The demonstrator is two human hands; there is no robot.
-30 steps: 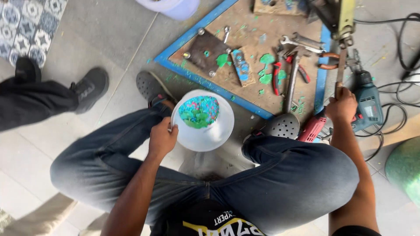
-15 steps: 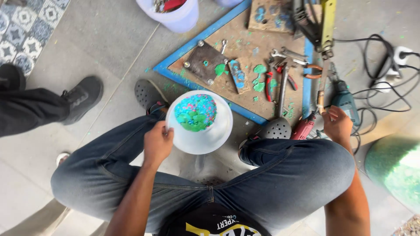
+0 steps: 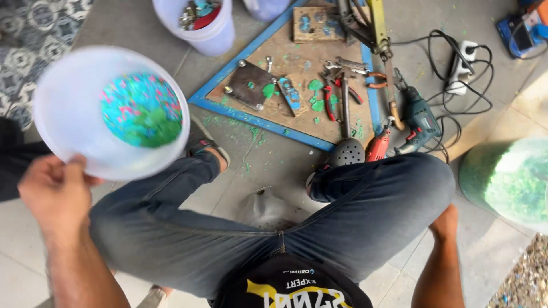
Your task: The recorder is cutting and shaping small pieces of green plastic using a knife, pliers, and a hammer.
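Left hand (image 3: 54, 191): we've got it raised, fingers curled in a grip.
Right hand: hidden behind our knee.

The white bowl (image 3: 74, 120) looks like smooth, slightly translucent plastic, holding rough turquoise and green crumbs. The board (image 3: 297, 71) is matt, paint-flecked wood carrying a dull metal plate (image 3: 249, 85). The floor (image 3: 274, 165) is smooth pale tile.

Location: an informal workshop set up on a tiled floor (image 3: 268, 165). Indicators: a paint-stained wooden work board (image 3: 297, 85) carrying wrenches (image 3: 342, 64) and pliers (image 3: 330, 102), an electric drill (image 3: 421, 120), and a power strip (image 3: 461, 67).
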